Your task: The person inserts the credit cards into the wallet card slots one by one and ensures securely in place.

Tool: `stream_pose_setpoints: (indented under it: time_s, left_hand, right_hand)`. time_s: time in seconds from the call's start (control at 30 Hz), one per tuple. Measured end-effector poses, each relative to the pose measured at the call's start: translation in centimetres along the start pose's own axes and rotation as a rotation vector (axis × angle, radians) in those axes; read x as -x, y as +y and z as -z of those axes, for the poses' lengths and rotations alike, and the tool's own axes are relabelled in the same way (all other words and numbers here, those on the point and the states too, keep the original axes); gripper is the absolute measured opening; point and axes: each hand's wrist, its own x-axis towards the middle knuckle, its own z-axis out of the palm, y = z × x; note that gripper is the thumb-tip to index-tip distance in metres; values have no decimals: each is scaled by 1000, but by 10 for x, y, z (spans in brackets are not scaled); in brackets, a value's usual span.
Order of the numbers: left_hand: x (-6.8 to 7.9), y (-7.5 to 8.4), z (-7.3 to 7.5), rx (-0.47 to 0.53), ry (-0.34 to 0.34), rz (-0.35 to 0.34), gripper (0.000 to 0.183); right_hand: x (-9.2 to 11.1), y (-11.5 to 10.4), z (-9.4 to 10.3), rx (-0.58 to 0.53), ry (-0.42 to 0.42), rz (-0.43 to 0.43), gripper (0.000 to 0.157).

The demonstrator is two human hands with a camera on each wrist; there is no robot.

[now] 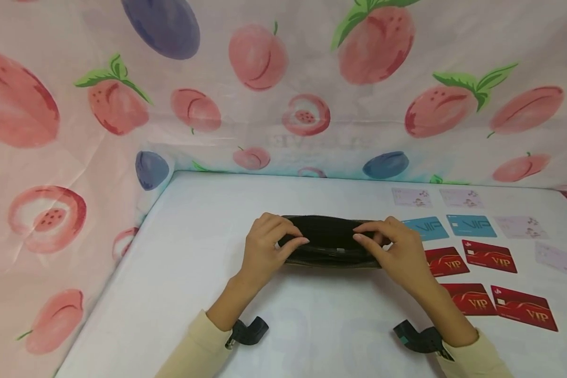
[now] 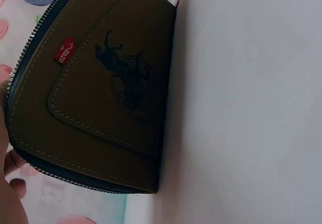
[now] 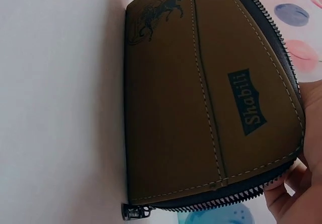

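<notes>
A brown zip-around wallet (image 1: 333,233) stands on its spine on the table, unzipped, with its dark inside facing up. At its left end my left hand (image 1: 266,245) grips the edge, thumb and fingers reaching over the opening. The right hand (image 1: 403,251) holds the opposite end in the same way, so the mouth is spread apart. In the left wrist view the wallet's front (image 2: 100,93) has a dark horse-and-rider print and a red tag (image 2: 65,51). A zipper pull (image 3: 135,211) hangs low at the wallet's end in the right wrist view.
To the right lie red VIP cards (image 1: 490,256), blue VIP cards (image 1: 471,226) and several pale pink cards (image 1: 462,198). Some are partly behind my right hand and forearm. A fruit-print cloth (image 1: 260,121) rises behind and left of the white table (image 1: 208,210).
</notes>
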Motion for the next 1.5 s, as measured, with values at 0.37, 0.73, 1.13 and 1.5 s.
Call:
stream_pose_setpoints:
  time_s: [0.37,0.73,1.13,1.5]
  left_hand:
    - [-7,12,3,-182,-93,93,19]
    - [-8,12,10,-266,-274,186,52]
    - [-4,-10,12,-122,-299,-31,55]
    - [6,-31,12,52,-326,33,61]
  right_hand:
    - [0,-1,2,35,-83,18,26]
    - [0,0,0,56,-195,18,31]
    - [0,2,1,2,-161,49,48]
    - [-2,3,0,3,-204,-52,55]
